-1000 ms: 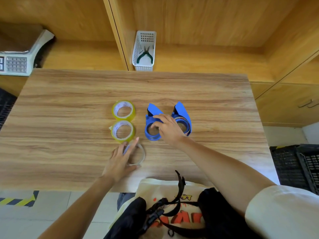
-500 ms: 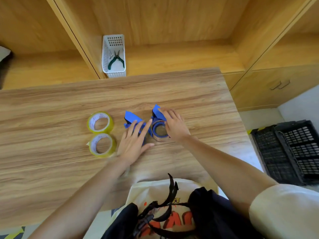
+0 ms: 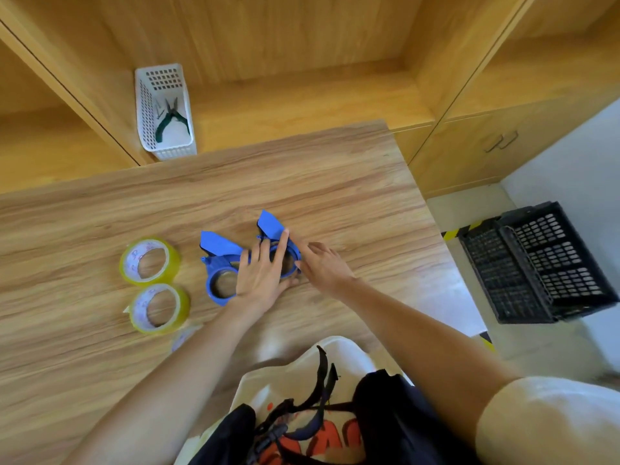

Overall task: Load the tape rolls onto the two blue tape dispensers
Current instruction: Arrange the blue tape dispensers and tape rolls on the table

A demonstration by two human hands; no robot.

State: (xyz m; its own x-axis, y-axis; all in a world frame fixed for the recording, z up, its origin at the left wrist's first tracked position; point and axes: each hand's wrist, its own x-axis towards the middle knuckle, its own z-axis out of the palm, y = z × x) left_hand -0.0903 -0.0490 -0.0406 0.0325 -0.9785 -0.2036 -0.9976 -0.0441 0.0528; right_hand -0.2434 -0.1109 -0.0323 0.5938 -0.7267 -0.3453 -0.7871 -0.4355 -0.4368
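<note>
Wood everywhere in this shot: a wood-grain table [image 3: 335,182] pushed up against matching wooden shelving. Two blue tape dispensers sit side by side around the middle of the table. The left dispenser [image 3: 218,270] is mostly uncovered, its ring is empty and you can see the tabletop through it. The right dispenser [image 3: 273,229] is half hidden under both hands. The left hand [image 3: 260,280] lies flat over it with fingers spread and stretched out, not curled around anything, index fingertip up by the blue flap. The right hand [image 3: 322,265] comes in from the right side, fingertips touching the dispenser's rim; fingers are loose and open, no real grasp that I can make out.

Two yellowish tape rolls lie flat well to the left of the dispensers, the far roll [image 3: 150,261] and the near roll [image 3: 160,308], almost touching each other, neither loaded. A white basket [image 3: 144,105] on the shelf has green-handled pliers [image 3: 171,120] in it. A black crate [image 3: 536,263] is on the floor off to the right.
</note>
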